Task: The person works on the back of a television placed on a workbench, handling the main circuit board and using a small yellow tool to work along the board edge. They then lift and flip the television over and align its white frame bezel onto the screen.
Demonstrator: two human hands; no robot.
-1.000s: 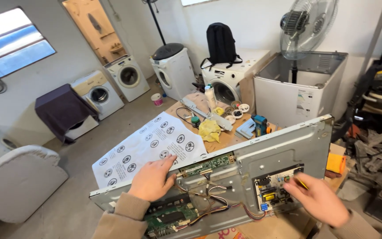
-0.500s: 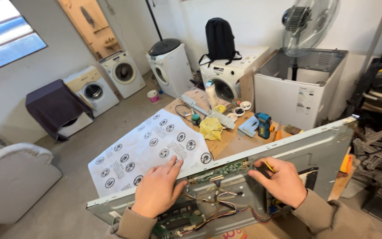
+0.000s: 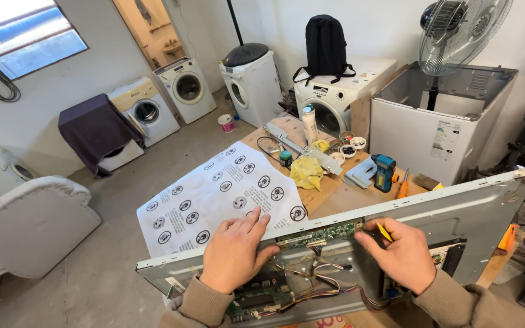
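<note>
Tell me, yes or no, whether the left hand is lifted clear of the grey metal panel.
No: the left hand lies flat, palm down, on the grey metal panel beside the green circuit strip.

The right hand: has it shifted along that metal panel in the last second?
Yes. The right hand moved left along the metal panel, off the board at its right end and up to the green circuit strip.

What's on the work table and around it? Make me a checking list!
Surface: wooden table, crowded.
Job's things: grey metal panel with green circuit board; white printed sheet beyond it.
Clutter: yellow cloth, blue tool, spray can, small bowls.
Hands: left hand flat on panel; right hand pinching a small yellow thing.
Cables: coloured wires on panel.
Surroundings: washing machines, fan, black backpack.
</note>
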